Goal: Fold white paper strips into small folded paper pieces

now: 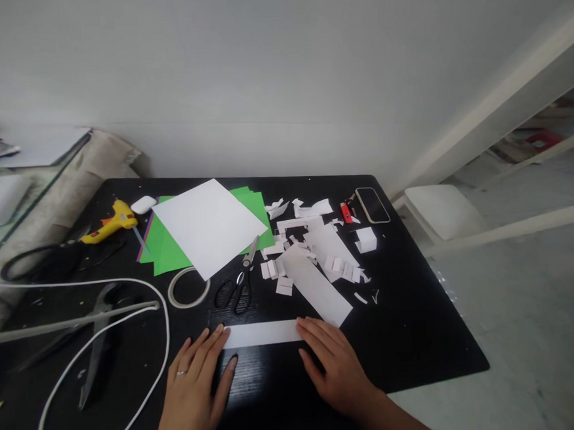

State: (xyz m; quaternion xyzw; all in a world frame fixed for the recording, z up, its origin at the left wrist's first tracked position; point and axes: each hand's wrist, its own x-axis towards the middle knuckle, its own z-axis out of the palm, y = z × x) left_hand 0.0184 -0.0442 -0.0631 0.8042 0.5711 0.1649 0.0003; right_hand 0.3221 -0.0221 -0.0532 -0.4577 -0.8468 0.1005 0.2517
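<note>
A black rectangular bench (413, 336) carries everything. On its far middle a white square paper sheet (209, 227) lies tilted over a stack of green paper sheets (168, 250). To the right of these, a wide white paper band (318, 289) runs on a slant towards the near edge. A thick white cable (166, 332) loops across the left part of the bench. Close to the near edge, a narrow white paper strip (263, 334) lies flat and level between the two hands. The left hand (198, 375) rests palm down, its fingers (211, 343) loosely spread, with the tips touching the strip's left end. The right hand (337, 364) also lies flat, its fingers (314, 333) slightly apart and their tips resting on the strip's right end, just beside the lower corner of the wide band. Neither hand pinches anything. Just beyond the strip lie black-handled scissors (237, 286) and a pale ring of tape (188, 287). Small white paper offcuts (282, 275) are scattered right of the scissors. A yellow glue gun (111, 222) and a dark smartphone (372, 204) lie at the far corners. A small white oval case (144, 204) beside the gun is closed, so its contents are hidden.
</note>
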